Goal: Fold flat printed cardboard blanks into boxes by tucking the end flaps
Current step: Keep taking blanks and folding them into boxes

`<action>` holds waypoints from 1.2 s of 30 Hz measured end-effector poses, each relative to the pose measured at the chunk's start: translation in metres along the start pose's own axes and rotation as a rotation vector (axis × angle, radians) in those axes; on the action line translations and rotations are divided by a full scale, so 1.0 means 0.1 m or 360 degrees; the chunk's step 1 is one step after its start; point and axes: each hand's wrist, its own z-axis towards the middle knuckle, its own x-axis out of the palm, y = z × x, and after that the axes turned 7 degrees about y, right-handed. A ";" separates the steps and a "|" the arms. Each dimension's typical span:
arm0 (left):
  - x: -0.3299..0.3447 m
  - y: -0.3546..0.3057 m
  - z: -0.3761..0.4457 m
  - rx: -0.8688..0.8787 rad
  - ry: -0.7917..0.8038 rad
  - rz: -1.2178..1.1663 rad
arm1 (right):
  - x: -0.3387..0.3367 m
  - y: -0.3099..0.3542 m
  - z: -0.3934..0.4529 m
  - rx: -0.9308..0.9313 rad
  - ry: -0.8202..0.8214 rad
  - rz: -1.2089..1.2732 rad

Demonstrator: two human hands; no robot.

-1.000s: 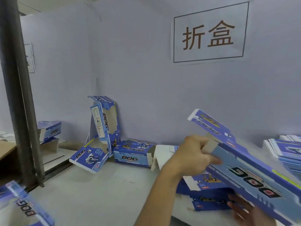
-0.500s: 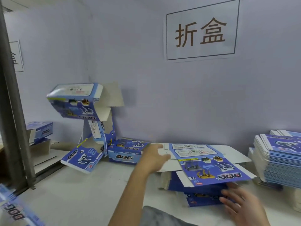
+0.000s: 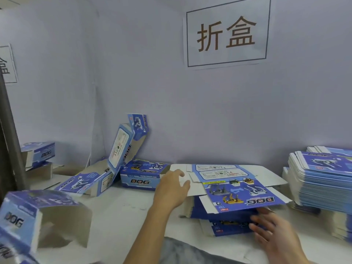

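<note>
A flat blue printed "DOG" cardboard blank [image 3: 238,187] lies opened out on a small pile of blanks [image 3: 228,223] in front of me, white end flaps spread left and right. My left hand [image 3: 172,187] grips its left white flap, thumb on the flap's top. My right hand [image 3: 272,231] is spread with straight fingers, its fingertips at the blank's near edge. A folded box [image 3: 122,149] leans tilted against the back wall at the left, its end flaps hanging loose.
A tall stack of flat blanks [image 3: 323,180] stands at the right. Folded boxes lie at the back left [image 3: 142,176], on a side ledge [image 3: 40,153] and near my left elbow [image 3: 22,216]. A dark post [image 3: 9,140] rises at far left.
One second ago both hands held a folded box; it flew left and now leans on the wall. My left hand has reached the top blank's flap, my right its near edge.
</note>
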 end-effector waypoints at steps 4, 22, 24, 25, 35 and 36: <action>-0.07 0.03 0.01 -0.0030 -0.0011 0.0068 | -0.01 0.00 0.00 0.0006 0.0004 0.0003; -0.20 0.63 0.87 0.0075 0.0398 0.1311 | -0.06 -0.08 0.15 -0.0054 -0.0007 -0.0020; -0.25 0.68 0.86 0.0236 0.0319 0.1735 | -0.07 -0.10 0.15 -0.0062 0.0005 -0.0012; -0.28 0.68 0.85 0.0285 0.0280 0.1900 | -0.08 -0.11 0.15 -0.0065 0.0014 -0.0010; -0.78 0.64 0.76 0.0258 -0.0005 0.2058 | -0.08 -0.08 0.12 -0.0074 0.0024 -0.0027; -0.84 0.65 0.78 0.0249 -0.0024 0.2019 | -0.08 -0.08 0.12 -0.0075 0.0028 -0.0027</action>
